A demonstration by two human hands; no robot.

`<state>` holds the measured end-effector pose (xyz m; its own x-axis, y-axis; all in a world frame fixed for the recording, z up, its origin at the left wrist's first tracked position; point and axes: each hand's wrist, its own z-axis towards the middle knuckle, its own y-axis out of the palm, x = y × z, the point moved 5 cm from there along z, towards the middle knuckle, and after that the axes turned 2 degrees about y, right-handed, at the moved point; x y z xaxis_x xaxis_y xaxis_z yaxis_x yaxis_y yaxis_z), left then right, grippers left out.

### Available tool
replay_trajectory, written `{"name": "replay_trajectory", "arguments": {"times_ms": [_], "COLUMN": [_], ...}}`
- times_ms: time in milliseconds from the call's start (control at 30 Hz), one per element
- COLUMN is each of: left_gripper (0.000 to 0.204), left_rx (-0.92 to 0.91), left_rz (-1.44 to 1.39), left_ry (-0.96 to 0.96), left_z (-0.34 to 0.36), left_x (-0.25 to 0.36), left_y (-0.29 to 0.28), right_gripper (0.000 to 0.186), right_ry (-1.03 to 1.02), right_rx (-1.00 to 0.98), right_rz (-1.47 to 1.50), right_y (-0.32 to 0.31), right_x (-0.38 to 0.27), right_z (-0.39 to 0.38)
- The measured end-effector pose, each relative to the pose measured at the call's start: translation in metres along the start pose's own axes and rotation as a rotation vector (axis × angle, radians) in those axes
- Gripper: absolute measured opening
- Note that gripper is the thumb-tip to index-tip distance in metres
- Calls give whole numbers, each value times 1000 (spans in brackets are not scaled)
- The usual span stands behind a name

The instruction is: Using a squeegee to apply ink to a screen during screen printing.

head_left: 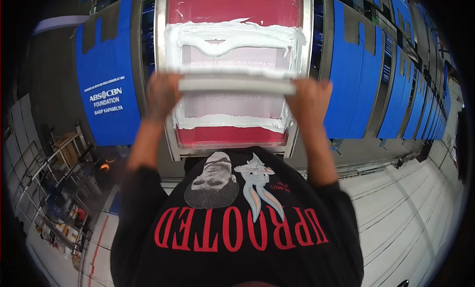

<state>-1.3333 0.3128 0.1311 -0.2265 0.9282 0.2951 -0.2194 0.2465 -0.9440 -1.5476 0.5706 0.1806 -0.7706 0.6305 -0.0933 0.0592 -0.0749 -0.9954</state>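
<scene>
My left hand point(166, 91) and my right hand point(310, 98) are closed around the two ends of a long, pale squeegee point(237, 85), blurred by motion. It lies crosswise over a printing screen with a silvery frame point(161, 39) and a red coated mesh point(235, 7). Thick white ink point(242, 37) is heaped in a band beyond the squeegee. A second streak of ink lies on the near side and more runs along both sides. Through the pale middle window of the mesh, lettering shows faintly. The squeegee's blade edge is hard to make out.
A flat blue bag point(111, 104) with white print lies on a board to the left. To the right, several plain blue bags point(349, 84) lie on a row of boards. A cluttered metal rack point(64, 163) stands at lower left, above a pale tiled floor point(396, 208).
</scene>
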Motion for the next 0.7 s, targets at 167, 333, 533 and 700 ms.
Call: {"name": "replay_trajectory", "arguments": {"times_ms": [167,333,533,700], "left_gripper": [12,10,27,8], "left_rx": [31,270,-110,-23], "left_rz": [-111,140,-132,-2], "left_ry": [-45,113,-129,-78], "left_z": [-108,1,76,-109], "left_x": [74,7,-32,59], "left_y": [-8,22,2,4], "right_gripper": [29,23,26,26], "right_ry": [66,26,2,11], "right_rx": [-35,136,-17,17], "right_rz": [124,14,-59,101], "right_y": [28,49,13,18], "right_x": [-16,13,8,-15], "right_z": [-134,-2,63,-114]}}
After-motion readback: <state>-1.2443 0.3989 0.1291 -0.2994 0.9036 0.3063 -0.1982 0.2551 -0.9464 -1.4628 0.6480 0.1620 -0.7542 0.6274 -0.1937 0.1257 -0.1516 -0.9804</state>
